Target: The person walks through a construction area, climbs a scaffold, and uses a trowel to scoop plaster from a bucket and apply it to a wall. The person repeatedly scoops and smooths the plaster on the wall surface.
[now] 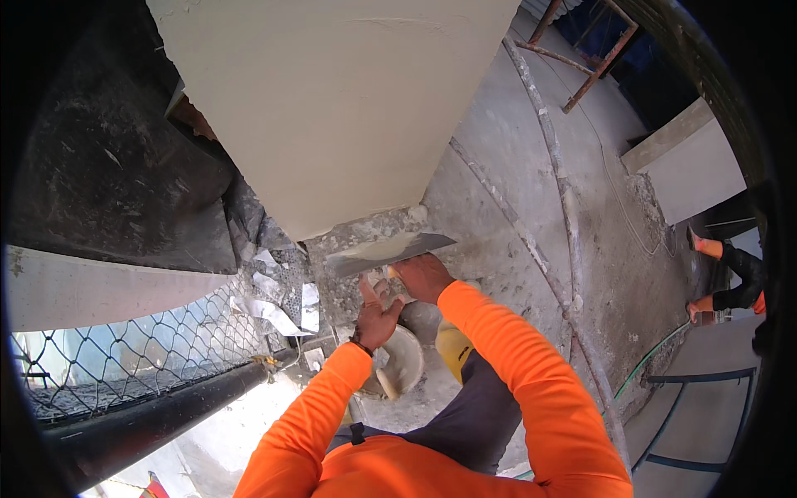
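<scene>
My right hand (423,277) is closed on the back of a wide metal skimming blade (390,251), which carries a smear of pale grey plaster. The blade lies level, close to the foot of a broad, smooth, cream-coloured plastered column (332,108). Just below it is my left hand (378,316), fingers apart and pointing up towards the blade; whether they touch it is hard to tell. Under my left wrist stands a round, plaster-stained bucket (408,353) with a tool's light-coloured handle (387,383) leaning in it.
Wire-mesh fencing (133,357) and a thick dark pipe (158,415) run along the left. Torn white scraps (270,311) lie beside the column. Long plaster-splashed poles (552,149) slant across the right floor. Another person's legs (730,274) show at far right, near a green hose (652,353).
</scene>
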Available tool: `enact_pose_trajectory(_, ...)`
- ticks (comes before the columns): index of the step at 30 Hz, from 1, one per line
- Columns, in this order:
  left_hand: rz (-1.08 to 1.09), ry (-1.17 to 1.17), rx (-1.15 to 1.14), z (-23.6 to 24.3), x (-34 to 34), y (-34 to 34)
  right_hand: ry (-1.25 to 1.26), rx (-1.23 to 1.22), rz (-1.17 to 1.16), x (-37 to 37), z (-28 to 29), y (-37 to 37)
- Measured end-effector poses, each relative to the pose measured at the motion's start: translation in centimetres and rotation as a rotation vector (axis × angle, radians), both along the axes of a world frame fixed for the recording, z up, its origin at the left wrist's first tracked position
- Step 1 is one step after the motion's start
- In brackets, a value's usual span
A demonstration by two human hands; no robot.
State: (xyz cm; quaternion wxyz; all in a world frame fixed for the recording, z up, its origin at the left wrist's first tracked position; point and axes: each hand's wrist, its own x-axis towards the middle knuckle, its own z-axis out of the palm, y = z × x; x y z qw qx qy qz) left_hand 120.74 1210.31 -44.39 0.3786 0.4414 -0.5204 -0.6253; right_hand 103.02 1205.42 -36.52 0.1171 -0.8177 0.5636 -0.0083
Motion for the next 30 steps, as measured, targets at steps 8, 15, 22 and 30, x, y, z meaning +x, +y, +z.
enact_pose_trajectory(8,-0.004,-0.455,0.249,-5.8,18.8,13.1,-0.018,0.189,-0.13,-6.7,-7.3,-9.7)
enact_pose_trajectory(15,0.087,-0.971,0.56,-7.0,29.6,26.8,-0.008,0.161,-0.158,-10.0,-9.3,-16.2)
enact_pose_trajectory(22,0.113,-0.654,0.392,-7.1,26.8,26.2,0.085,0.088,-0.3,-15.2,-10.2,-16.9)
enact_pose_trajectory(30,0.207,-0.637,0.417,-6.8,26.9,23.2,0.083,-0.065,-0.467,-22.1,-12.0,-9.1)
